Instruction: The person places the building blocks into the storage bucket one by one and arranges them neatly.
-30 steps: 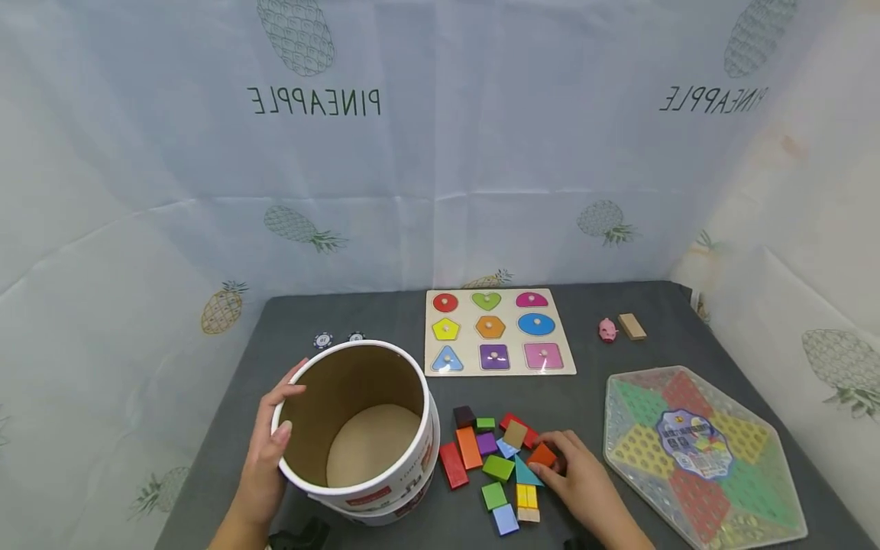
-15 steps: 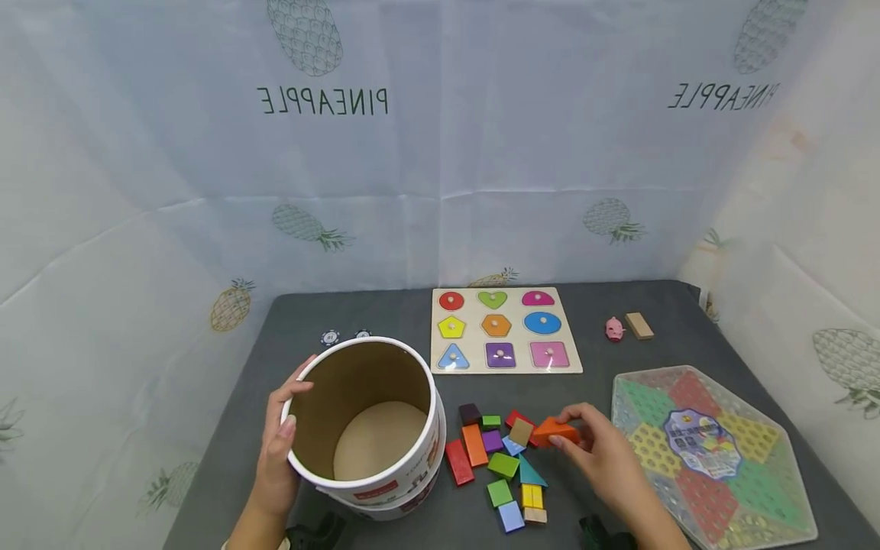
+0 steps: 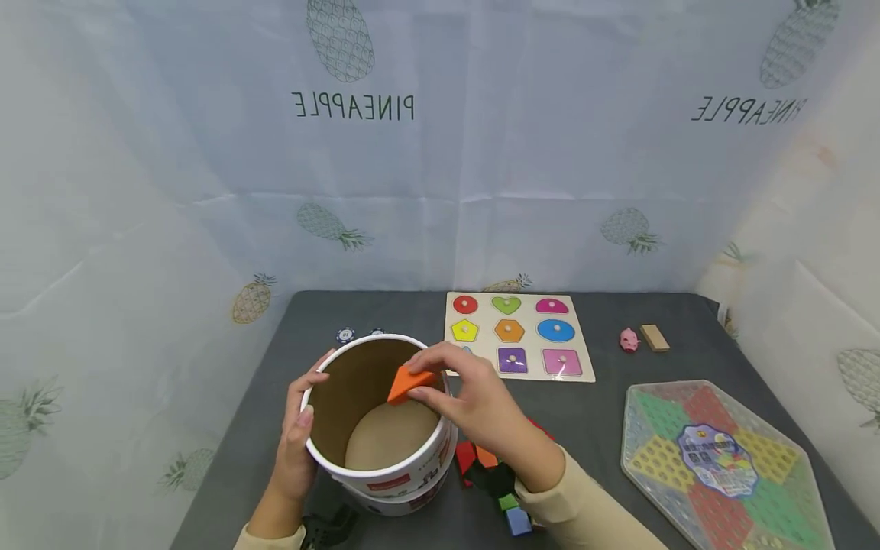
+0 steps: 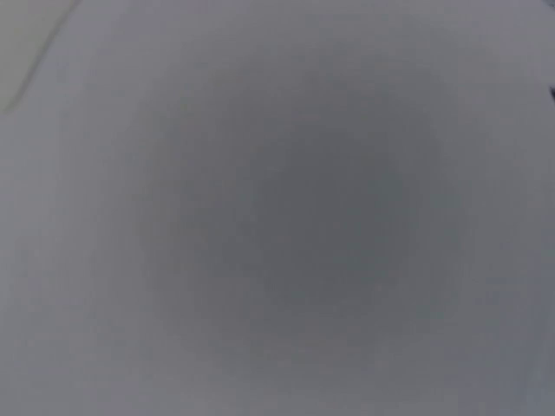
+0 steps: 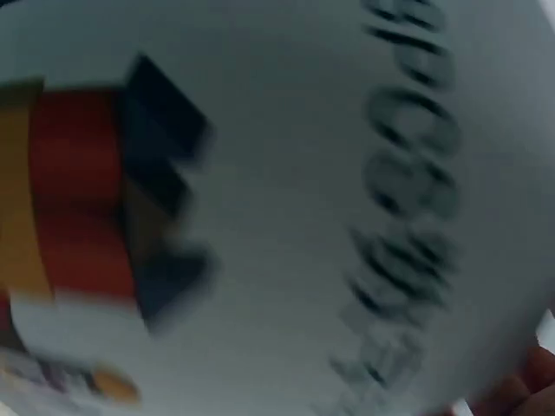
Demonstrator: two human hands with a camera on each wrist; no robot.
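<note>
A white bucket (image 3: 406, 472) with a brown inside stands tilted slightly towards me at the table's front left. My left hand (image 3: 296, 447) grips its left rim, fingertips hooked over the edge. Between thumb and fingers, my right hand (image 3: 477, 397) pinches an orange triangular block (image 3: 407, 383) over the bucket's mouth. The bare bottom of the bucket shows below the block. In the right wrist view the printed bucket wall (image 5: 269, 243) fills most of the picture, blurred, with fingers (image 5: 529, 390) at the lower right corner. Only a blurred pale grey surface appears in the left wrist view.
Behind the right forearm lie coloured blocks, partly hidden, among them a blue one (image 3: 519, 522). A shape puzzle board (image 3: 532, 367) lies further back. To the right are a hexagonal game box (image 3: 729, 458), a pink pig (image 3: 629, 341) and a wooden block (image 3: 655, 338). Poker chips (image 3: 345, 335) sit behind the bucket.
My right hand picked up the orange triangular block from the pile and carried it left to above the bucket's opening. The left hand keeps its hold on the rim. The head view has shifted slightly.
</note>
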